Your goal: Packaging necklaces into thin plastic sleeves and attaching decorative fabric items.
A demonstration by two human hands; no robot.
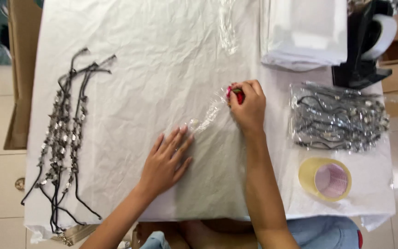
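A table (130, 55) covered with crinkled white sheeting fills the frame; pale floor tiles and cardboard boxes show at the left and right edges. Beaded black cords (65, 133) lie at left. At upper right sit a stack of white bags (307, 32) and a black tape dispenser (362, 50); below them, a clear bag of cords (339, 117) and a tape roll (325, 179).

At centre, a clear film strip (208, 115) runs diagonally. The left hand (166, 161) lies flat, fingers spread, pinning the strip's lower end. The right hand (247, 106) is closed, pinching a small red object (234, 94), possibly a cutter, at the strip's upper end.
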